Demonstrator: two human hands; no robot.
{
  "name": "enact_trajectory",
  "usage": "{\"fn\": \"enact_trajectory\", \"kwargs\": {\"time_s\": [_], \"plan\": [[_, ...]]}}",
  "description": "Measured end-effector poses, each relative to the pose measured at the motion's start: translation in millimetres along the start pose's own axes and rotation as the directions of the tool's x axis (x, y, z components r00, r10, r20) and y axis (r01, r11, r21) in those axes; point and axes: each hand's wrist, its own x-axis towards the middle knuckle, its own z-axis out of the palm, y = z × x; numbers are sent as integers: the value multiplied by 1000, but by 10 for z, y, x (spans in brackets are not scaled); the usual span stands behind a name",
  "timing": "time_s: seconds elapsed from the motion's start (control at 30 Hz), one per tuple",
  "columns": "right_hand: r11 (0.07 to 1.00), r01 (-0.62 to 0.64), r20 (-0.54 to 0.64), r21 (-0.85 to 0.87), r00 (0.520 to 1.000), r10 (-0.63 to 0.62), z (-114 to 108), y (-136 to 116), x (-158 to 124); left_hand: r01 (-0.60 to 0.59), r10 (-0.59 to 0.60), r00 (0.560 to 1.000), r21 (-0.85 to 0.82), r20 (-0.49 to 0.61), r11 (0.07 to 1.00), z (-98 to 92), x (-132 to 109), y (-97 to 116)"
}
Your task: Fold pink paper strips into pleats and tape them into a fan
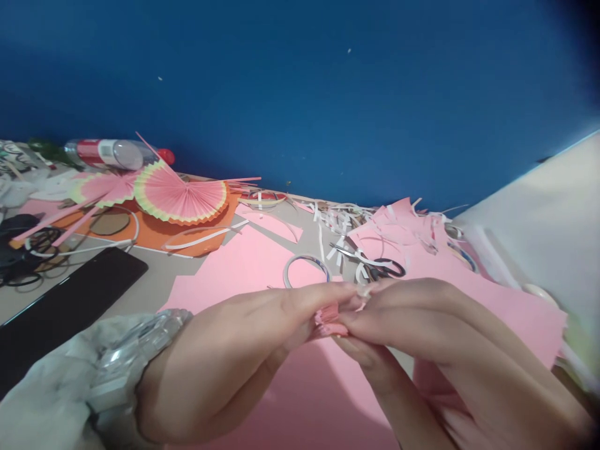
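Note:
My left hand (pixel 234 350) and my right hand (pixel 422 331) meet at the front centre, fingertips close together. Between them they pinch a small piece of folded pink paper (pixel 328 317), pleated at its visible end; most of it is hidden by the fingers. Both hands are closed on it. Large pink paper sheets (pixel 253 259) lie beneath and behind the hands. Just beyond the fingertips are a roll of tape (pixel 307 270) and black-handled scissors (pixel 387 267).
Pink and yellow pleated paper fans (pixel 182 199) rest on orange paper (pixel 206 244) at the left. A plastic bottle (pixel 117 154) lies behind them by the blue wall (pixel 300 94). A black phone (pixel 79 306) is at the left. White paper scraps (pixel 342 219) litter the back.

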Motion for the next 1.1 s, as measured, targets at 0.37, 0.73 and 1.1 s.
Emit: {"fn": "enact_trajectory", "kwargs": {"time_s": [0.37, 0.73, 1.1], "plan": [[999, -38, -28, -8, 999, 38, 48, -33, -1, -84, 79, 988, 31, 131, 996, -57, -57, -116], [999, -42, -21, -10, 999, 42, 75, -23, 12, -130, 109, 986, 166, 128, 977, -71, -58, -184], [998, -45, 14, -34, 999, 46, 52, -40, -3, -309, 317, 948, 322, 29, 895, -17, -38, -150]]}}
